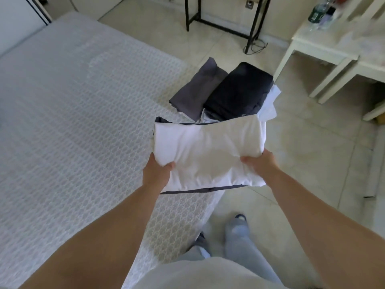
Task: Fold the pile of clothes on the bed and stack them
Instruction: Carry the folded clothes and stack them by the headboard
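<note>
White cloth fills the middle of the view: a folded white shirt (208, 151) with a dark trim along its edges, held up in the air over the corner of the bed (83, 122). The left hand (157, 173) grips the near edge at about 8 o'clock from the shirt's middle, thumb on top and fingers hidden under the cloth. The right hand (259, 164) grips the near edge at about 4 o'clock in the same way. I think two hands are used, one at each side, so the folds stay flat and do not fall open while the shirt is carried. Past the shirt, at about 12 o'clock, a folded dark blue piece (239, 92) sits on top of something white (269, 101), making a small stack near the bed's edge. A folded grey piece (198, 88) lies just beside it at about 11 o'clock, touching it. The folded things sit together at the corner, likely to keep the rest of the bed free for folding. No loose pile shows on the bed, so the job looks close to done. The shirt seems headed for the stack, and it should go down flat so nothing slides off the edge.
</note>
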